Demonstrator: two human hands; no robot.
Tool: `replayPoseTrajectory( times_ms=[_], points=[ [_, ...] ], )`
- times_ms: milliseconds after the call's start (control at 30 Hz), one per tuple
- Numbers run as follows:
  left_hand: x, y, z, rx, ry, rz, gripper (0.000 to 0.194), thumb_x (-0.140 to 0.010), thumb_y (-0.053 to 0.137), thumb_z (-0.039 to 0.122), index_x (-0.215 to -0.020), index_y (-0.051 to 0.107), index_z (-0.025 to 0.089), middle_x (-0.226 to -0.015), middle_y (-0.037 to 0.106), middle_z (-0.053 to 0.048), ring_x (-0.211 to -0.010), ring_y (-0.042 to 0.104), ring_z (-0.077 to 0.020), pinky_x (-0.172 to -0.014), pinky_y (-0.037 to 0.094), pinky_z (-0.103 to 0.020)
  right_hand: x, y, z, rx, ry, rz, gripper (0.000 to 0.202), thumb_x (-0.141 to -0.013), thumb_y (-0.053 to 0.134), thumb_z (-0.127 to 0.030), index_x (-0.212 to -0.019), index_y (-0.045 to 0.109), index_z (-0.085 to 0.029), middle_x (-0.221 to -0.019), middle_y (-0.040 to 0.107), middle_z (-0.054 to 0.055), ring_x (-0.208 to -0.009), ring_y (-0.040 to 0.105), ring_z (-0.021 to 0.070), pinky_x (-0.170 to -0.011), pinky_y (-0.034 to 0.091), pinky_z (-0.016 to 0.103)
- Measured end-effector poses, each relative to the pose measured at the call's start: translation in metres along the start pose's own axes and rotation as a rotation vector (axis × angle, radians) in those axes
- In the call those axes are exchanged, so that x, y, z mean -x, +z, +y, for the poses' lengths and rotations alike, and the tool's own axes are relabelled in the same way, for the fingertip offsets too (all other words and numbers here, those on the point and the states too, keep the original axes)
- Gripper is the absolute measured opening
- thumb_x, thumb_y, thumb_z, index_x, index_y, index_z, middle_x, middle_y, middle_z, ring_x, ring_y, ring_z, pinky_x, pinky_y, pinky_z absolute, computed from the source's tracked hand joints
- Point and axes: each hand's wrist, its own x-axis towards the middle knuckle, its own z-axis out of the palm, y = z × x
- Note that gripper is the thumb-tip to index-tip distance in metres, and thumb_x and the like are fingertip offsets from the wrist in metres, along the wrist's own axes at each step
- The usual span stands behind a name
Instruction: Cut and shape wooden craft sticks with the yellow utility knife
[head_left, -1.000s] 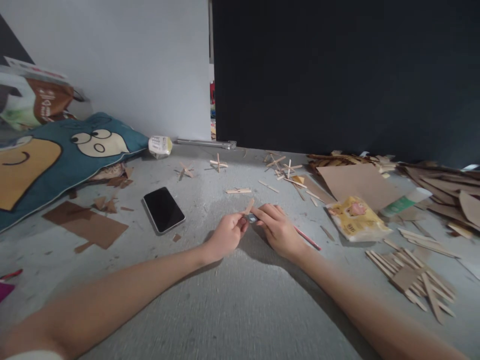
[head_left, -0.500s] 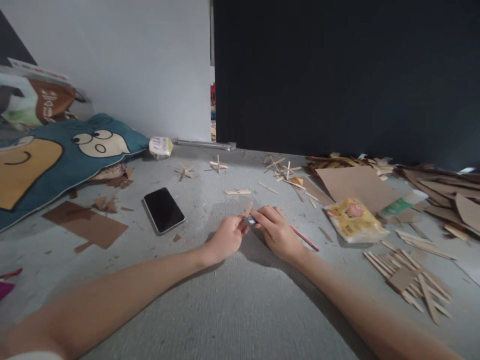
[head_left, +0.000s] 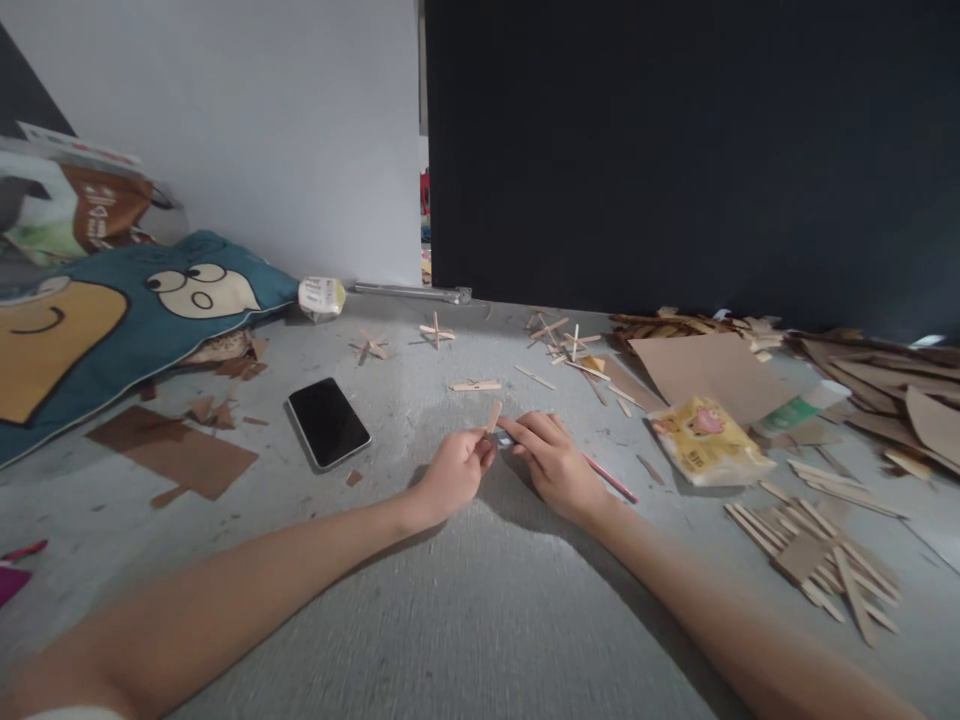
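My left hand (head_left: 456,468) is closed in a pinch on a short wooden craft stick (head_left: 494,415), whose pale end sticks up above the fingertips. Close against it, my right hand (head_left: 553,462) grips a small grey tool (head_left: 505,438), mostly covered by the fingers; its exact kind is too small to tell. The tool's end meets the stick or lies right beside it. Just right of my right hand, a red pencil-like rod (head_left: 611,478) rests on the table. Beyond my hands lies a flat pair of craft sticks (head_left: 475,385).
Small crossed-stick pieces (head_left: 437,331) stand farther back. At left are a phone (head_left: 328,422), cardboard (head_left: 176,450) and a blue cushion (head_left: 150,310). On the right lie a yellow tissue pack (head_left: 709,440), a green-white tube (head_left: 802,408), a craft stick pile (head_left: 817,560) and stacked cardboard (head_left: 885,385).
The stick in my left hand has shifted very slightly left and leans a little differently. Both hands keep nearly the same place and grip.
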Motion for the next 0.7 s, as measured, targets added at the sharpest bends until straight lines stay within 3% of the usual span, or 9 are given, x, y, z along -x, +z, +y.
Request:
replayPoseTrajectory(
  times_ms=[167,433,700],
  points=[
    [-0.0008,0.0015,0.0035,-0.014,0.011,-0.008,0.023,-0.079,0.054,0.026,-0.060,0.043,0.022,-0.055,0.039,0.005,-0.055,0.034,-0.0114,-0.055,0.026,-0.025,-0.0010,0.0006,-0.0015,0.001,-0.012,0.006,0.045,-0.110,0.034,-0.019,-0.148,0.058,-0.025,-0.098,0.065,0.011,-0.089,0.058,0.0261,-0.081,0.046,0.038],
    [0.0012,-0.0008,0.0024,0.109,-0.031,-0.031,0.027,-0.089,0.052,0.030,-0.065,0.042,0.022,-0.055,0.032,0.007,-0.053,0.029,-0.0100,-0.054,0.025,-0.024,-0.0018,0.0007,0.0011,-0.041,0.016,0.000,0.045,-0.111,0.033,-0.025,-0.149,0.056,-0.027,-0.101,0.066,0.011,-0.092,0.060,0.0268,-0.084,0.046,0.040],
    [-0.0030,0.0011,-0.0059,0.015,-0.001,-0.071,0.013,-0.075,0.048,0.017,-0.064,0.043,0.022,-0.057,0.039,0.005,-0.055,0.033,-0.0114,-0.055,0.026,-0.025,0.0008,0.0008,-0.0004,-0.023,-0.015,0.002,0.044,-0.111,0.035,-0.020,-0.148,0.058,-0.025,-0.099,0.066,0.010,-0.092,0.059,0.0260,-0.082,0.046,0.038]
  ],
)
